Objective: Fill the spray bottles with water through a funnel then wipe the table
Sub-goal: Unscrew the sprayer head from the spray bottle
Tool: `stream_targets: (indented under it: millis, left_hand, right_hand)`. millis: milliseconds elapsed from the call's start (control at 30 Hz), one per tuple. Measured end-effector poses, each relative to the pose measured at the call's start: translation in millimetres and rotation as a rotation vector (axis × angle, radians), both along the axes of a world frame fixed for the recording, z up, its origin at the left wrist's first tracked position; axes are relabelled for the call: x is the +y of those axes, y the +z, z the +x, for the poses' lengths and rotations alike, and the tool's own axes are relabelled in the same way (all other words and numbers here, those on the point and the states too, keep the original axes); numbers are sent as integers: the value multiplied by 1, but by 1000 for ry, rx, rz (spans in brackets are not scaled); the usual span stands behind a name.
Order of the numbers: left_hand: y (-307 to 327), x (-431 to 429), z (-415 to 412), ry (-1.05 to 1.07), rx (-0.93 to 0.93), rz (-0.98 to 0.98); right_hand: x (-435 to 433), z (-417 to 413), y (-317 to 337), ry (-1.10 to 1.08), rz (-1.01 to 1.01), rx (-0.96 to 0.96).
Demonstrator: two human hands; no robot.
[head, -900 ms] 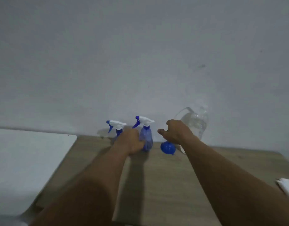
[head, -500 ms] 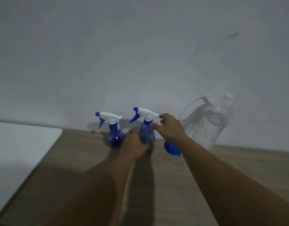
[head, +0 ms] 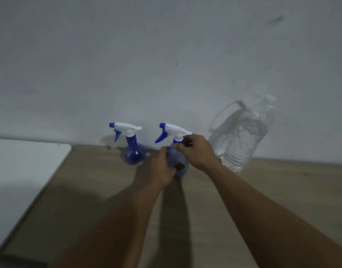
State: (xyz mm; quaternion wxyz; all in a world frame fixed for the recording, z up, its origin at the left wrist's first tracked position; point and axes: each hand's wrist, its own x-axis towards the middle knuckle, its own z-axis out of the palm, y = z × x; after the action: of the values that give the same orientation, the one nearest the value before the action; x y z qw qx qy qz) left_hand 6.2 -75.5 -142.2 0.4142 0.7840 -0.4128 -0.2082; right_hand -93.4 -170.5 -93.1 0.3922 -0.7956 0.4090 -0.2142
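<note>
Two blue spray bottles with white trigger heads stand on the wooden table [head: 282, 190] by the wall. The left spray bottle [head: 133, 151] stands alone. My left hand [head: 162, 169] grips the body of the right spray bottle [head: 179, 163]. My right hand [head: 195, 151] pinches its neck just under the white trigger head [head: 174, 130]. A large clear water jug [head: 241, 136] with a handle leans by the wall to the right. The blue funnel is hidden behind my right hand.
A white surface [head: 21, 167] adjoins the table on the left. The grey wall [head: 166, 64] rises directly behind the bottles.
My right hand moved from beside the funnel to the neck of the right spray bottle. The camera has come closer and turned left. The left hand keeps its grip on the bottle's body.
</note>
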Motion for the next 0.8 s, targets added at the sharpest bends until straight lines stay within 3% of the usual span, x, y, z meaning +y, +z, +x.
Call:
stream_targets:
  millis: [500, 800]
  left_hand:
    - [7, 98, -125, -117, 104, -4]
    - [-8, 106, -134, -170, 252, -16]
  right_hand:
    - [98, -138, -2, -19, 108, -111]
    - [105, -157, -6, 41, 156, -174]
